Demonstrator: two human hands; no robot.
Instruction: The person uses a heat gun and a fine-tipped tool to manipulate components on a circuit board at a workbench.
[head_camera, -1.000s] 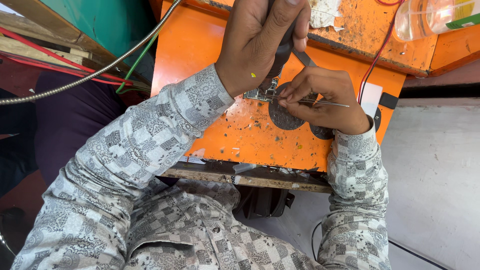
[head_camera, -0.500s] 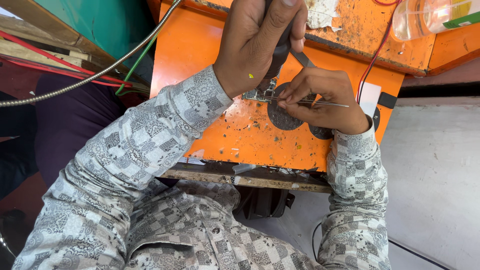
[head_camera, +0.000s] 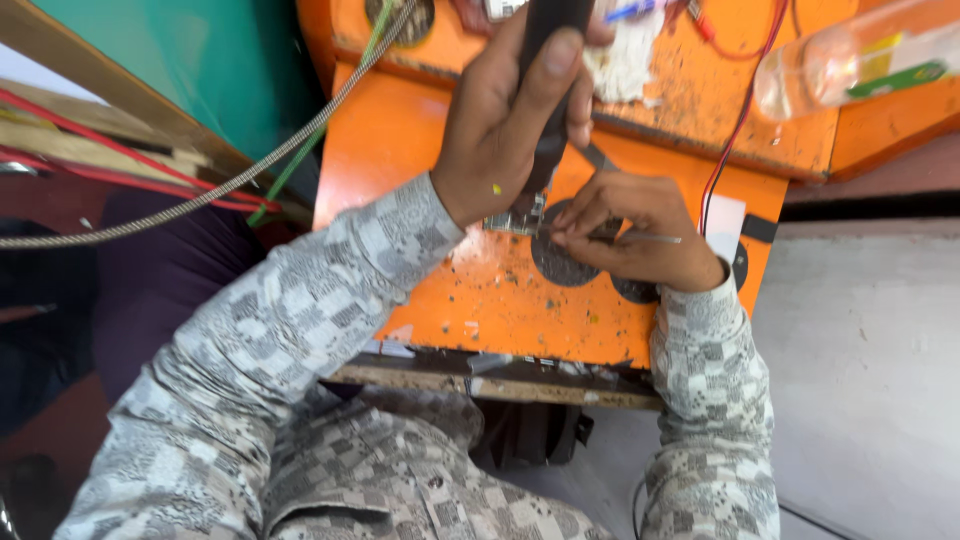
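Left hand (head_camera: 500, 140) first: I see it wrapped shut around a dark tool handle (head_camera: 548, 90), thumb laid along the shaft. The long axis of that handle runs from the far edge of the view down toward my body, leaning slightly left, and its working end points at the small metal part (head_camera: 515, 218) just below the palm. The tip itself is hidden behind the hand, so I cannot tell whether it touches the part.

My right hand (head_camera: 630, 238) sits just to the right of the left, close enough that the fingers nearly meet. It is pinched closed on a thin metal rod (head_camera: 650, 238), which lies almost level, crossing the handle's axis at roughly a right angle. The rod's inner end meets the metal part from the right; its free end sticks out past the knuckles.

So the small part lies between both hands: directly under the left, at the fingertips of the right. The right hand's fingertips are the nearer to it. Beneath the right hand two dark round discs (head_camera: 560, 262) rest on the orange bench top (head_camera: 480, 300). Beyond the hands, a red wire (head_camera: 735, 130) runs down the bench, and a clear plastic bottle (head_camera: 850, 60) lies well off to the right.
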